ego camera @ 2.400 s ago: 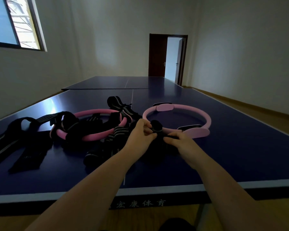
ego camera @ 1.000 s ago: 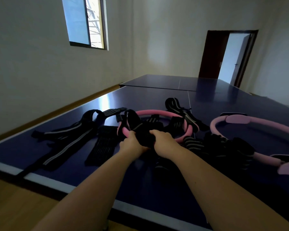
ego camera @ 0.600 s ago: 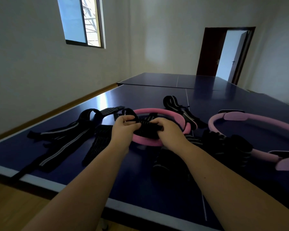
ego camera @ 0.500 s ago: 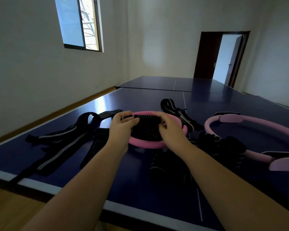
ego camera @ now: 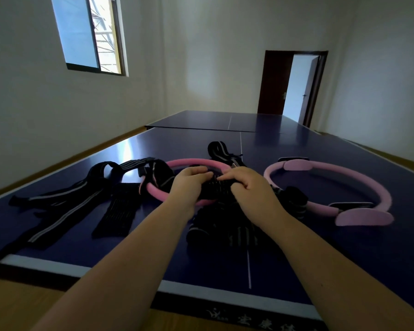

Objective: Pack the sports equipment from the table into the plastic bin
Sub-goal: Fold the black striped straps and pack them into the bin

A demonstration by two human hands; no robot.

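Drawn closer together than half a second ago: left hand and right hand, fingertips nearly meeting, with the black ribbed band bunched shorter between them. Beneath everything, a dark blue table-tennis table, white edge line nearest the camera. Taken as landmark at mid-table: bright pink ring, lying flat. Right of that ring and apart from it, a paler pink ring with padded handles, also flat. Left of the bright pink ring, long black straps with grey stripes, sprawled toward the table's near edge, one end draped across the ring's left arc. In front of the ring, nearer the camera, a heap of rolled black bands. Front-left of the ring, a flat ribbed wrap. Behind the ring, a looped striped strap. Over the ring's near arc, both hands curled tight around the ribbed band, left gripping its left end, right gripping its right end.
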